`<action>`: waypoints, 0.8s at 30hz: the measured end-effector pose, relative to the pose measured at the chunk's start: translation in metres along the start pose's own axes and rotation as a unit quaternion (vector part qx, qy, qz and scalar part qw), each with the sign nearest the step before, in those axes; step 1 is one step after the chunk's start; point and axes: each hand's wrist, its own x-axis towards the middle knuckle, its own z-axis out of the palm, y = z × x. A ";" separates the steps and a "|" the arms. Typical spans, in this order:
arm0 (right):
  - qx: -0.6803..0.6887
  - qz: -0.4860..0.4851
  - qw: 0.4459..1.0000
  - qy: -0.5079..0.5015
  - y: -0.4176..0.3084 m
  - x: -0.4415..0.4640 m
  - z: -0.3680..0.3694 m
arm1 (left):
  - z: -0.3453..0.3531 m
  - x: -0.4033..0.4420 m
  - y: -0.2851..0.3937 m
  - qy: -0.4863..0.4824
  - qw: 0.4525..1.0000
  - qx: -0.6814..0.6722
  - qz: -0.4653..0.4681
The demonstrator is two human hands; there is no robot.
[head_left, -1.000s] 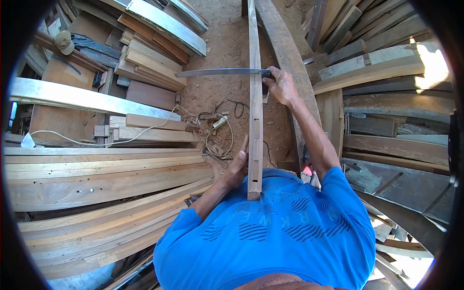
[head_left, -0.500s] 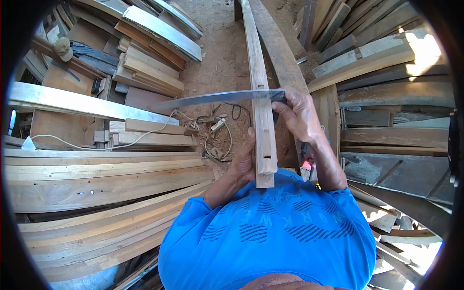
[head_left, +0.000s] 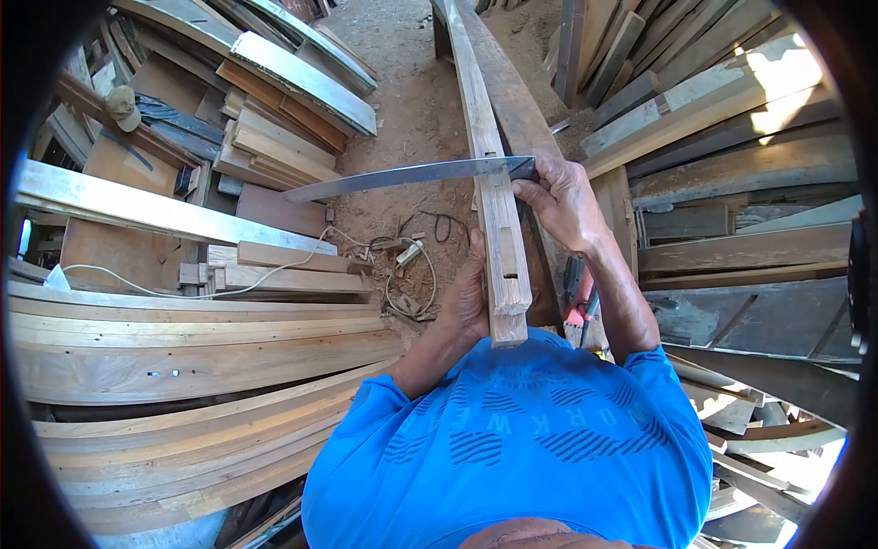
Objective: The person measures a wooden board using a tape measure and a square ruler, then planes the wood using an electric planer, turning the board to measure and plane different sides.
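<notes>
A long wooden bar (head_left: 501,229) with notches cut in it runs away from my chest. Its stepped near end lies just above the blue shirt. Across the bar, just nearer to me than one notch, lies the long metal blade of a handsaw (head_left: 402,175), pointing left. The teeth are too small to make out. My right hand (head_left: 567,203) is closed around the saw's dark handle, right of the bar. Against the bar's left side, nearer to me, my left hand (head_left: 468,291) grips it with the thumb pointing forward; its other fingers are hidden.
A wide dark plank (head_left: 512,91) stretches along the bar's right side. Stacked boards (head_left: 201,357) fill the left, and more timber (head_left: 750,256) leans on the right. A cord with a white socket block (head_left: 409,253) lies on the dirt floor. Red-handled tools (head_left: 576,311) sit by my right forearm.
The blade, blurred before, now shows sharply and still crosses the bar near the same notch. The bar's near end has shifted slightly right in view. Both hands keep their holds.
</notes>
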 end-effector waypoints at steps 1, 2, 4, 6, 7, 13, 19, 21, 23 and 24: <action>-0.003 0.002 1.000 -0.002 0.000 0.000 0.000 | -0.001 -0.001 0.000 0.001 1.000 -0.002 -0.003; -0.006 0.004 1.000 -0.002 -0.002 -0.001 0.000 | -0.002 -0.001 0.000 0.002 1.000 -0.005 -0.006; -0.011 0.009 1.000 -0.002 -0.009 -0.002 -0.001 | -0.008 0.000 -0.001 -0.006 1.000 -0.009 -0.008; 0.013 0.022 1.000 0.008 -0.007 -0.003 0.001 | -0.002 0.001 0.000 0.000 1.000 -0.004 -0.007; 0.024 0.027 0.999 0.013 -0.007 -0.002 0.001 | 0.013 0.000 0.002 0.009 1.000 0.004 -0.003; 0.110 -0.024 0.952 0.283 0.002 0.016 -0.030 | 0.092 0.003 0.024 -0.058 0.998 -0.033 -0.014; 0.329 -0.059 0.842 0.424 0.013 0.004 -0.076 | 0.150 0.030 0.047 -0.203 0.968 -0.141 -0.050; 0.360 -0.041 0.831 0.423 0.024 -0.010 -0.090 | 0.163 0.036 0.051 -0.224 0.961 -0.150 -0.062; 0.361 -0.037 0.827 0.429 0.036 -0.024 -0.100 | 0.171 0.039 0.053 -0.235 0.960 -0.138 -0.058; 0.363 -0.042 0.824 0.433 0.039 -0.029 -0.103 | 0.174 0.040 0.054 -0.240 0.960 -0.133 -0.057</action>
